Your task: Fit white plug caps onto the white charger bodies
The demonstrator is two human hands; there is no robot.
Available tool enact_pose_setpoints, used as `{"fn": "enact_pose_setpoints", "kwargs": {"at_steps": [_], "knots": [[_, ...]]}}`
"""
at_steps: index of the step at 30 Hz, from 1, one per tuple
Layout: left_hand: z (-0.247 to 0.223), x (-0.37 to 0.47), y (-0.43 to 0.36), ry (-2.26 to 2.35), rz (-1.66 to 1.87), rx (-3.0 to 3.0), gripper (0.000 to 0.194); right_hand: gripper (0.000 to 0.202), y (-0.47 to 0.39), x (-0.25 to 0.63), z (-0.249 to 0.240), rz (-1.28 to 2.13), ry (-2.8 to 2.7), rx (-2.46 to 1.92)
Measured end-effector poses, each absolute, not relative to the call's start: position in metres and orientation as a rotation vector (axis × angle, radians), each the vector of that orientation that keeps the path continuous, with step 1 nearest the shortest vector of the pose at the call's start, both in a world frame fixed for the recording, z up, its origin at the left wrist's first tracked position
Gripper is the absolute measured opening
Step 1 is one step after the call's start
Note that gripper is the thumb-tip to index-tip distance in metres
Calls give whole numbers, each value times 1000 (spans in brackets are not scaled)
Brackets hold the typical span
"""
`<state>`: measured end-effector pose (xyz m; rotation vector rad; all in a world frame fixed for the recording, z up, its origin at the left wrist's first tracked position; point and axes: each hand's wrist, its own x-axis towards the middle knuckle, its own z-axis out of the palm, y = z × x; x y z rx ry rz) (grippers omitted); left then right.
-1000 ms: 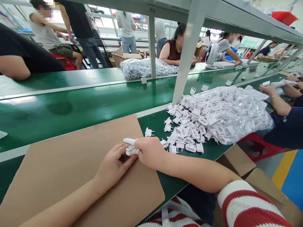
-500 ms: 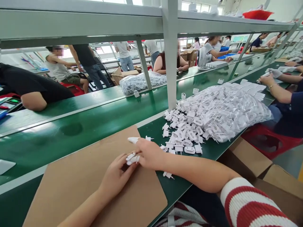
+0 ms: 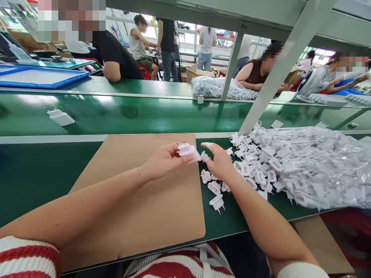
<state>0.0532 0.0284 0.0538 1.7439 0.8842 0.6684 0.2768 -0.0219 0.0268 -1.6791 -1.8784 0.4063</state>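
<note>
My left hand (image 3: 166, 160) is closed on a white charger plug (image 3: 188, 151), its two pins pointing up and away. Just to the right, my right hand (image 3: 222, 164) has its index finger stretched out with a white cover on the tip. A small white plug piece (image 3: 204, 157) shows at the lower fingers of that hand, which seem to pinch it; the grip is partly hidden. Under the left hand lies a sheet of brown cardboard (image 3: 139, 216). Several loose white plug pieces (image 3: 216, 201) are scattered by the cardboard's right edge.
A big clear bag (image 3: 327, 166) of white plug pieces spills out on the right. One white charger (image 3: 60, 117) lies on the green belt (image 3: 150, 117) beyond. A slanted metal post (image 3: 275, 85) rises behind the pile. Other people sit across the belt.
The view has swung left. My hands, earlier together over the cardboard, are now slightly apart near its right edge. The charger plug in my left hand now shows more fully.
</note>
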Motion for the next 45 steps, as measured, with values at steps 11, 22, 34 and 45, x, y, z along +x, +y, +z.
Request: {"fn": "enact_pose_setpoints", "kwargs": {"at_steps": [11,22,34,45], "knots": [[12,71,202,1465,1026,1839,46,64,-12,280,21,453,-1912,-1893],[-23,78,254,1742,941,1989,43,40,-7,274,28,1046,-1186,-1391],[-13,90,212,1741,1592,2209,77,43,-23,267,57,1456,-744,-1092],[-1,185,202,1076,1015,2324,34,28,-24,267,58,1440,-809,-1101]]}}
